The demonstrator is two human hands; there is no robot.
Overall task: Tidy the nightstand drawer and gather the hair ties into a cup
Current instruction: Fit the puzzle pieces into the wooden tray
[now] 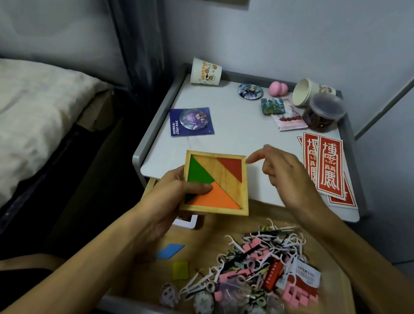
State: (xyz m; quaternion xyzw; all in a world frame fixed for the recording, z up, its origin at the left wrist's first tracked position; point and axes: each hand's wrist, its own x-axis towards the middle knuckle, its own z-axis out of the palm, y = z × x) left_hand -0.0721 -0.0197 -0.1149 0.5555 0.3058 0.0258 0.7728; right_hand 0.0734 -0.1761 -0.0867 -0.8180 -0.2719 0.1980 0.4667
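Note:
My left hand (pixel 183 193) grips a square wooden tangram tray (pixel 217 182) by its lower left corner, above the drawer's back edge. The tray shows green, red and orange pieces. My right hand (pixel 283 177) hovers beside the tray's upper right corner, fingers loosely bent, holding nothing. The open wooden drawer (pixel 220 238) below holds a heap of floss picks and pink pieces (pixel 263 264). A blue tangram piece (pixel 170 251) and a yellow one (pixel 180 270) lie loose in it. On the nightstand top one paper cup (pixel 206 72) stands upside down, another cup (pixel 309 91) lies on its side.
The white nightstand top (pixel 239 132) carries a badge card (pixel 192 121), a round badge (pixel 250 91), a pink sponge (pixel 278 88), a lidded clear tub (pixel 324 113) and red paper strips (pixel 328 165). A bed (pixel 24 123) lies to the left. Keychains (pixel 204 303) line the drawer's front.

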